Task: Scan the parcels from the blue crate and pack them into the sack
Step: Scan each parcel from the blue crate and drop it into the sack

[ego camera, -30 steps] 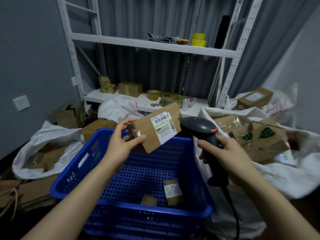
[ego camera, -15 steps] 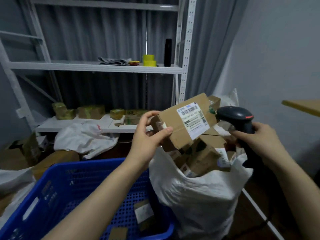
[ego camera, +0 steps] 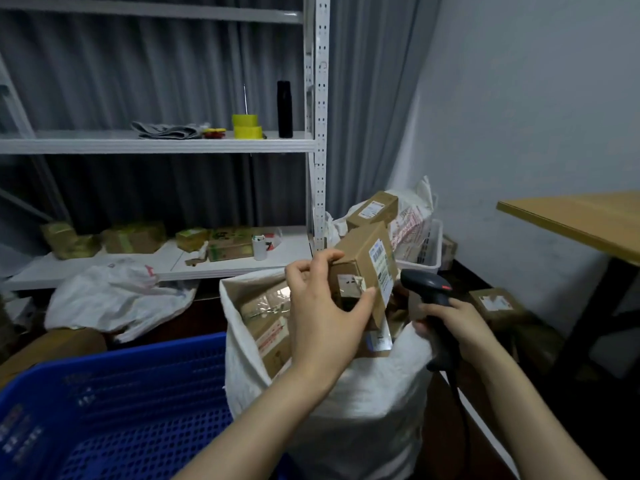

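Note:
My left hand [ego camera: 322,313] grips a small brown cardboard parcel [ego camera: 360,258] with a white barcode label, holding it tilted just above the open mouth of the white sack [ego camera: 346,403]. Several brown parcels lie inside the sack. My right hand [ego camera: 453,323] holds the black barcode scanner [ego camera: 429,289] by its handle, right beside the parcel, with its cable hanging down. The blue crate [ego camera: 114,403] sits at the lower left, touching the sack; its contents are out of view.
A white metal shelf [ego camera: 156,145] stands behind, with tape rolls, a cloth and a black bottle above and boxes below. Another white sack [ego camera: 114,296] lies on the floor at left. A wooden table [ego camera: 581,220] is at right, with more parcels and a white basket near the wall.
The view has swung right toward the sack. My left hand has lowered the parcel and turned it on edge over the sack's mouth. The scanner has dropped lower beside it.

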